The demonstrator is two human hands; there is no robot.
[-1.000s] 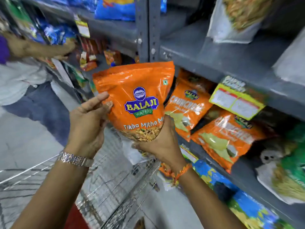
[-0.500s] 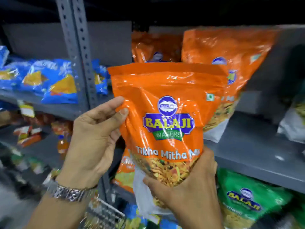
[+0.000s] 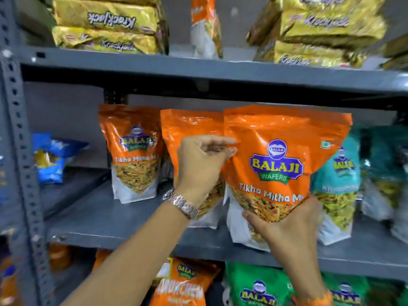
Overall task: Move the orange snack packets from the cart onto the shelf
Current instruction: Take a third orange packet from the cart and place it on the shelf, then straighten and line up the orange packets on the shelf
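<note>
The orange packet stands upright, its long axis vertical, with its bottom edge at the front of the grey shelf. The right hand closes its fingers around the lower corner from below. The left hand pinches the packet's upper left edge, so the packet lies to the right of these fingers. Another orange packet stands just behind the left hand.
</note>
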